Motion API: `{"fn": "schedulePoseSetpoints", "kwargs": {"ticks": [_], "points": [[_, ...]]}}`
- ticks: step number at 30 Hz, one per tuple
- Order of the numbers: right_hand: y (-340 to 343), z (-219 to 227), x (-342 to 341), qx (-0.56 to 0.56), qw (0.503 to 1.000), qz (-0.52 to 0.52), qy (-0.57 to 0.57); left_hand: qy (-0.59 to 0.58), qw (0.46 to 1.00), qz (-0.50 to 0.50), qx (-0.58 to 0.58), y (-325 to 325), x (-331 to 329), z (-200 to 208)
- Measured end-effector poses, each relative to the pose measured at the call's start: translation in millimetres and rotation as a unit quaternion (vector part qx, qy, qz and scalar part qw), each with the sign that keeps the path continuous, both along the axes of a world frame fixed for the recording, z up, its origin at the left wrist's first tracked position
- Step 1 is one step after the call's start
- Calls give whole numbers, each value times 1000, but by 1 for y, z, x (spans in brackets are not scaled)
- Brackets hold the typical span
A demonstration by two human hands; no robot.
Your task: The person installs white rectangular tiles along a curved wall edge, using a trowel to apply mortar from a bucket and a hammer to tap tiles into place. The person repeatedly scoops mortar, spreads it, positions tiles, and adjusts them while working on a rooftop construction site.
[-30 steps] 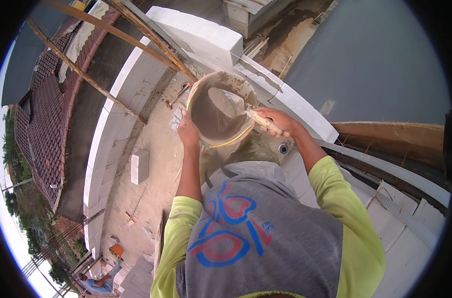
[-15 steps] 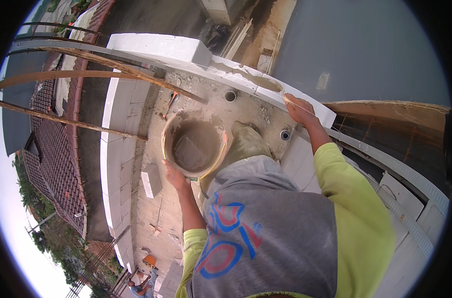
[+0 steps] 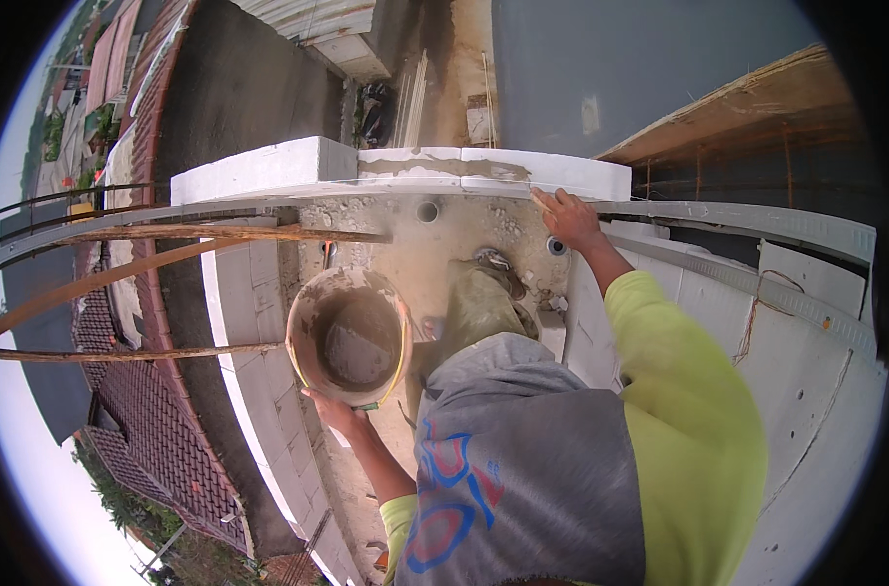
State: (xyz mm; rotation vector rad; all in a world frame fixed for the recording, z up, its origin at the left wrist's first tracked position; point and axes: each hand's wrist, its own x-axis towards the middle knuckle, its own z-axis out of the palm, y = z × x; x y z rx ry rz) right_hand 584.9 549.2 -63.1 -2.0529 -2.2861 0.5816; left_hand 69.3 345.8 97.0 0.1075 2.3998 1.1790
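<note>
My left hand (image 3: 334,410) grips the lower edge of a round bucket (image 3: 303,337), beside its yellow wire handle. Wet grey mortar (image 3: 358,342) lies inside the bucket, whose mouth faces me. My right hand (image 3: 571,219) is closed at the near edge of the white block wall (image 3: 581,178). A small tan piece shows at its fingertips; what it belongs to is too hidden to name. Along the top of the wall runs a strip of grey mortar (image 3: 434,168), ending just beyond my right hand.
Wooden poles (image 3: 229,232) and a metal channel (image 3: 757,212) cross the space around me. Pipe openings (image 3: 428,211) stand in the rubble-strewn floor. White block walls (image 3: 254,342) enclose it on the left. An orange-handled tool (image 3: 328,253) lies partly hidden behind a pole.
My view has turned, so the far wall now runs nearly level. The bucket stays in my left hand. My right hand remains near the end of the mortar strip.
</note>
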Motion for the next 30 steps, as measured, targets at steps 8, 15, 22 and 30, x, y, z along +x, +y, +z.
{"fn": "schedulePoseSetpoints", "kwargs": {"ticks": [8,15,22,30], "points": [[-37,-77,-43,74,994,-77,-24,-89,990,-92,66,-1,-49,-21],[-93,-149,12,182,963,-196,-41,-52,974,-221,-30,-13,-84,-46],[-109,-186,6,173,941,-288,32,-122,970,-207,-24,-19,-107,-80],[-222,-132,-28,159,915,-350,123,-87,948,-303,-44,-49,-144,-108]]}}
